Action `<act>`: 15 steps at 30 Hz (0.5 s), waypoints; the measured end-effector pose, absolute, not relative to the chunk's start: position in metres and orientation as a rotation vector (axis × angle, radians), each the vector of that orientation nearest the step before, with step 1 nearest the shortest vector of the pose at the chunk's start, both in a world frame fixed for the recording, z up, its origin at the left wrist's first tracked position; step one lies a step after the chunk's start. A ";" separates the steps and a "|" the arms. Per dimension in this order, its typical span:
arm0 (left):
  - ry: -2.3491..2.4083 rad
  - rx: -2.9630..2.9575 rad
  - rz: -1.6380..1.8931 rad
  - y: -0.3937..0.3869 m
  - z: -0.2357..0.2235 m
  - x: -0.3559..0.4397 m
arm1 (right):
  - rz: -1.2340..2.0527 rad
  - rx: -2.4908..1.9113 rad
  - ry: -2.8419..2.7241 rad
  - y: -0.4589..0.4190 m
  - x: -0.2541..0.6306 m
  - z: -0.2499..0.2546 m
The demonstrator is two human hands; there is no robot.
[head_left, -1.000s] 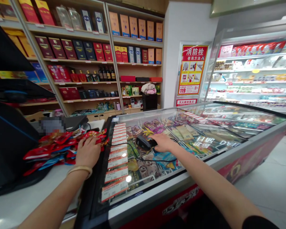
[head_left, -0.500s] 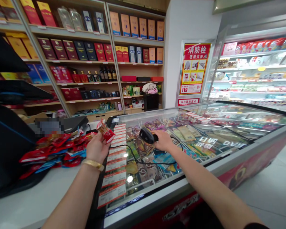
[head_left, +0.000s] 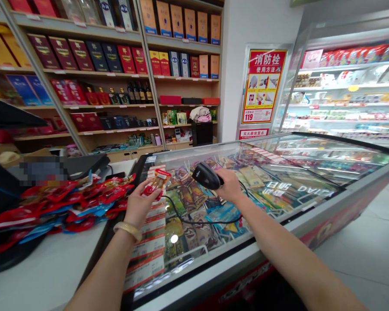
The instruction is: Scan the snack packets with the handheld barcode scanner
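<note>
My left hand (head_left: 138, 206) is closed on a small red snack packet (head_left: 157, 182), held up over the left edge of the freezer lid. My right hand (head_left: 231, 186) grips a black corded barcode scanner (head_left: 206, 176), its head pointing left toward the packet, a short gap apart. The scanner's black cable (head_left: 197, 221) loops across the glass. A gold bracelet sits on my left wrist. A heap of red and blue snack packets (head_left: 61, 203) lies on the white counter to the left of my left hand.
The glass-topped chest freezer (head_left: 278, 203) holds frozen goods, with a strip of price labels (head_left: 149, 250) along its left side. A white counter (head_left: 48, 272) and a dark device stand at left. Shelves of boxed goods (head_left: 116, 60) fill the back; a chiller (head_left: 343, 95) stands at right.
My left hand took one packet off the heap and carried it right, over the freezer. My right hand lifted the scanner off the glass and turned it toward the packet.
</note>
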State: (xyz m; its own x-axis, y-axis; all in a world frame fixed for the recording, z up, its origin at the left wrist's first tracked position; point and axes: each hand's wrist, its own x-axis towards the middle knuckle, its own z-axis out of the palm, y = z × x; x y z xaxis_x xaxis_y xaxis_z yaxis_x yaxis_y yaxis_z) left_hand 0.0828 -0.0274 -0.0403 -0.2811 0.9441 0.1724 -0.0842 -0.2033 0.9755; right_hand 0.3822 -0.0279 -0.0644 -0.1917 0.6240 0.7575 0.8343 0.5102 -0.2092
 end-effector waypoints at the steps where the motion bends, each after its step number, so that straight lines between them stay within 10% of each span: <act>1: 1.252 1.178 1.600 -0.026 -0.042 0.082 | -0.308 -1.193 -1.934 -0.029 0.383 -0.062; 15: 1.203 1.043 1.710 -0.025 -0.038 0.080 | -0.204 -1.138 -2.255 -0.037 0.374 -0.057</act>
State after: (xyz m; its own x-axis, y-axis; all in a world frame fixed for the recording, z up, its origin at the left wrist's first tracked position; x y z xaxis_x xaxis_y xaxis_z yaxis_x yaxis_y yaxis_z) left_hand 0.0800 -0.0245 -0.0375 -0.3561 0.9166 0.1819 -0.1382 -0.2442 0.9598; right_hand 0.3736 -0.0374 -0.0573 -0.4538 0.6818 0.5738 0.7735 0.6211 -0.1262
